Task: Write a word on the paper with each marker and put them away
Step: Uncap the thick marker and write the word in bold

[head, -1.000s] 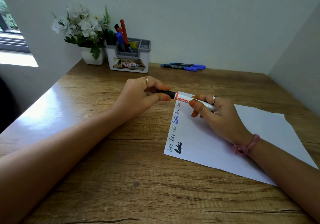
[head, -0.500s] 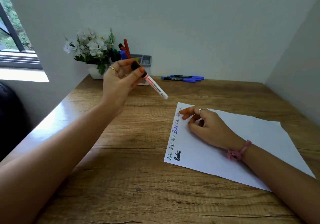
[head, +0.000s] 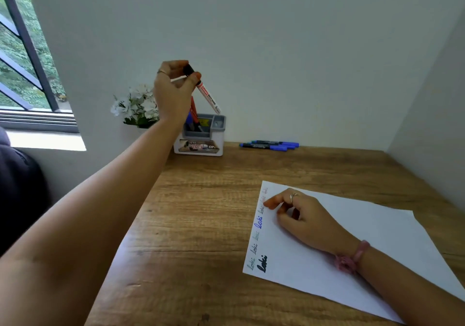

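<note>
Head view shows us the brown wooden worktop (head: 201,225), then the white sheet of paper (head: 352,245) with a column of small handwritten words along its near-left edge. Our right hand (head: 302,215) rests on it, loosely curled and empty. Smaller, at the back, stands the grey-and-white desk organiser (head: 201,144). Our left hand (head: 173,89) pinches the capped white marker with a black cap (head: 208,96) above it. We judge this the put-away step; next we lower it, tail first, into a free compartment.
</note>
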